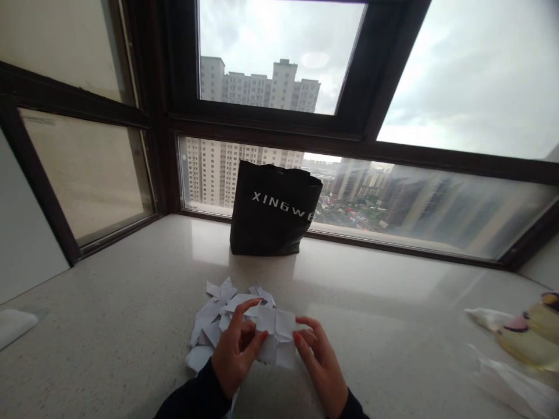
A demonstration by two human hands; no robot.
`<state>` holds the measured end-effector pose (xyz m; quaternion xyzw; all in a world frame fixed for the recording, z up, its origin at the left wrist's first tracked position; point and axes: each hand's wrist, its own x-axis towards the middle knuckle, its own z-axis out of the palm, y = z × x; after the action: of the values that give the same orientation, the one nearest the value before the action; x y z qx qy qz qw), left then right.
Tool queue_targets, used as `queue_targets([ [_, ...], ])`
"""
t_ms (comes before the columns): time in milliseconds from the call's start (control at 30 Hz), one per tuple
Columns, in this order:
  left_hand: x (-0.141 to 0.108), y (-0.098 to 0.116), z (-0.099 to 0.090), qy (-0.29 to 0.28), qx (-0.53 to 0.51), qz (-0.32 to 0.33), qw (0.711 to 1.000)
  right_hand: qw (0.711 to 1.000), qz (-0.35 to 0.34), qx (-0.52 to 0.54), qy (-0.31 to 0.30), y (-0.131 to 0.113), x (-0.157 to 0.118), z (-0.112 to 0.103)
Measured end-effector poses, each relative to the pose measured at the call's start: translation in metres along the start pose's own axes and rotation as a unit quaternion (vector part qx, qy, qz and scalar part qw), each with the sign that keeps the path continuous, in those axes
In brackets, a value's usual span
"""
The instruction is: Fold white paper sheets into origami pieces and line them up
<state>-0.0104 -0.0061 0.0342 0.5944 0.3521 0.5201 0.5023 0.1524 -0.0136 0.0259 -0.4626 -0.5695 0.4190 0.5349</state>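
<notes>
A creased sheet of white paper (283, 343) is held up between my two hands, its fold lines crossing near the middle. My left hand (238, 349) pinches its left edge between thumb and forefinger. On the opposite edge, the thumb and fingers of my right hand (321, 361) are closed on the same sheet. Behind and to the left of my left hand lies a pile of folded white paper pieces (209, 317), partly hidden by that hand and the sheet.
A black bag (273, 215) with white lettering stands upright against the window (414, 203) at the back of the pale speckled counter (144, 291). Clear plastic packaging with yellow shapes (528, 337) lies at the far right. Something white (15, 326) rests at the left edge.
</notes>
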Motion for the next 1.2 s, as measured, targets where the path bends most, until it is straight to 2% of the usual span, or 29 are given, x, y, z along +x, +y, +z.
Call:
queue_targets([
  [167,-0.005,-0.003,0.001,-0.037,0.006,0.009,0.999,0.998,-0.05,-0.032,-0.028,0.007,-0.008,0.003],
  [300,-0.007,-0.003,0.0,-0.032,0.054,0.024,0.998,0.993,-0.082,-0.068,-0.057,0.005,-0.012,0.002],
  [500,-0.005,-0.007,-0.002,-0.02,0.003,-0.024,1.0,0.992,-0.096,-0.083,-0.026,0.001,-0.014,0.005],
  [733,-0.008,-0.004,-0.002,-0.012,0.049,-0.035,0.998,0.981,-0.125,-0.141,-0.034,0.0,-0.018,0.006],
  [933,-0.013,0.001,0.003,0.059,0.085,-0.005,0.995,0.963,-0.148,-0.217,-0.051,-0.003,-0.016,0.005],
  [1100,-0.016,-0.001,0.005,0.081,0.143,0.028,0.986,0.95,-0.183,-0.243,-0.076,-0.008,-0.015,0.004],
  [1200,-0.017,-0.003,0.004,0.082,0.168,0.058,0.981,0.949,-0.174,-0.24,-0.108,-0.013,-0.017,0.003],
])
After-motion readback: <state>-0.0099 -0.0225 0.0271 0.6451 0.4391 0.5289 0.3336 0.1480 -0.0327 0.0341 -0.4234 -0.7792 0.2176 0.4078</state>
